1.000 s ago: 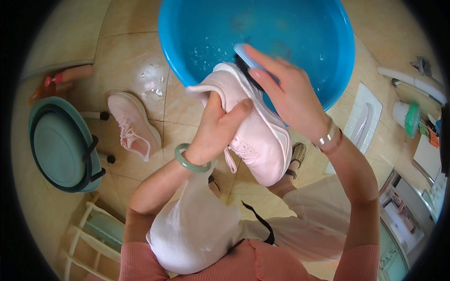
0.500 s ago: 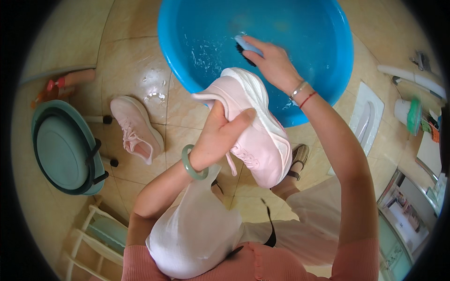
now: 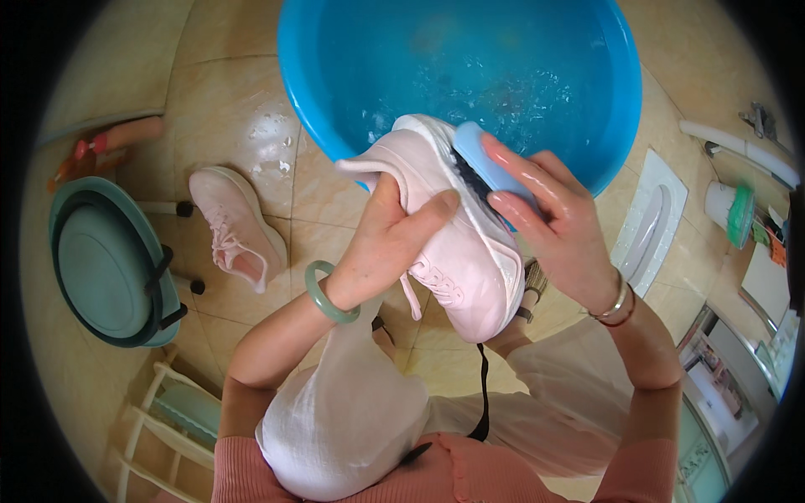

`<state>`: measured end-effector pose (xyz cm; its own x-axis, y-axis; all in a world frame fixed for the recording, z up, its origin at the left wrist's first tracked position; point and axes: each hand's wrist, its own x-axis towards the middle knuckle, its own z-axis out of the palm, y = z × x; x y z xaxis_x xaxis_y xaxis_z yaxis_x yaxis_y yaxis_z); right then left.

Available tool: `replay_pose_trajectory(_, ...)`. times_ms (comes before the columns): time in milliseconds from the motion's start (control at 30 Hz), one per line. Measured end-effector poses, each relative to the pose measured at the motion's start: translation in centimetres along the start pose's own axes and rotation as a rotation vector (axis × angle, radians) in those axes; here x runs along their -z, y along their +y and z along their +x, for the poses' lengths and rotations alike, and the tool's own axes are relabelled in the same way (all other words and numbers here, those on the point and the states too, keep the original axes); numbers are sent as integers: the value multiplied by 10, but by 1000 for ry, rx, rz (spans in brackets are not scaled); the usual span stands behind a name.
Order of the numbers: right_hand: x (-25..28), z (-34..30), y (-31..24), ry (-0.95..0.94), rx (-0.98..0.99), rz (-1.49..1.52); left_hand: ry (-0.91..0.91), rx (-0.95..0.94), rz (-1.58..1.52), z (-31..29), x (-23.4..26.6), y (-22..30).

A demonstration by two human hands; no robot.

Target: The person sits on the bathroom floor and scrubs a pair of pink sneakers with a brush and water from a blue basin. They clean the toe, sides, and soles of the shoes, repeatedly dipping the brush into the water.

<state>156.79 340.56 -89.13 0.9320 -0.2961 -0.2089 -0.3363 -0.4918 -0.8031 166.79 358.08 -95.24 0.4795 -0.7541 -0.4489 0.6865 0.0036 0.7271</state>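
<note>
My left hand (image 3: pixel 377 251) grips a pale pink sneaker (image 3: pixel 444 218) at its ankle opening, thumb over the side and the other fingers partly hidden inside. The shoe is tilted, its white sole turned to the right and its laced toe pointing toward me. In my right hand (image 3: pixel 566 222) is a light blue scrub brush (image 3: pixel 490 163); its dark bristles press against the sole. Both hands are just over the near rim of a large blue basin (image 3: pixel 303 109) of water. The matching sneaker (image 3: pixel 237 226) rests on the tiled floor to the left.
A green folded basin (image 3: pixel 109 260) stands at the left, near a pinkish bottle (image 3: pixel 126 138). Below it is a cream rack (image 3: pixel 168 419). A white floor-level fixture (image 3: pixel 650 218) lies right of the basin. Beyond it are a white pipe (image 3: pixel 738 151) and a small bin with a green liner (image 3: pixel 738 214).
My right hand has come back from over the water toward me, bringing the brush onto the sneaker's sole. My left hand keeps its hold on the shoe, almost in place.
</note>
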Motion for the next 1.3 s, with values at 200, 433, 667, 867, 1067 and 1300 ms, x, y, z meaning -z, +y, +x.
replay_pose_trajectory(200,-16,57,2,58,71,-100,-2,-31,25,5,-6,-4)
replay_pose_trajectory(433,-2,-17,-6,12,12,-83,47,11,-23,4,-3,-1)
replay_pose_trajectory(667,-12,42,0,39,5,-95,-13,-55,182,0,-7,-6)
replay_pose_trajectory(867,-21,61,-4,-118,-238,558,-341,-374,1233,-32,10,39)
replay_pose_trajectory(1067,-38,47,-1,-130,-388,781,-72,-378,1076,-42,7,48)
replay_pose_trajectory(1300,-44,70,74,82,37,-274,63,-310,825,-29,3,29)
